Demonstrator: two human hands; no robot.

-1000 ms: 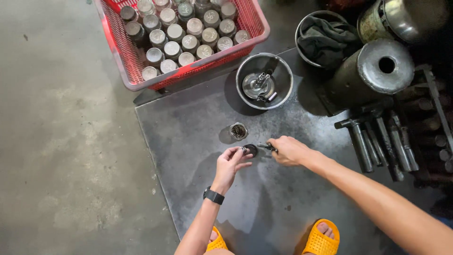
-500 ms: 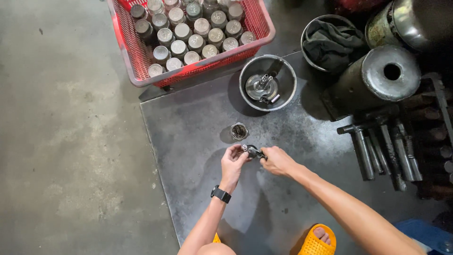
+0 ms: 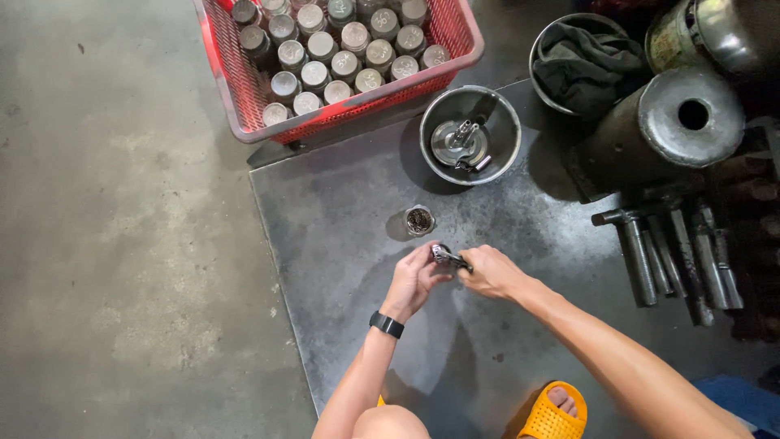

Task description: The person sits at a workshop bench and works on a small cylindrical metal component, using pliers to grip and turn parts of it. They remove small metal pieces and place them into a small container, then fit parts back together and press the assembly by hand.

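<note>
- I see a dark steel plate (image 3: 341, 211) on the floor, a red crate (image 3: 455, 61) of cylinders beyond.
- A pail (image 3: 508, 130) and small cup (image 3: 419, 220) stand just ahead, clear of my hands.
- My left hand (image 3: 413, 280) grips a small round part (image 3: 439, 253) above the plate; my right hand (image 3: 487, 272) clasps a tool (image 3: 457, 261) against it, seemingly mid-fitting.

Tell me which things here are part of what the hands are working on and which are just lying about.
In hand:
left hand on small metal part
right hand with thin tool
small cup just beyond

Lying about:
red crate of cylinders
steel bowl
rag bucket
rods
big drum
</note>
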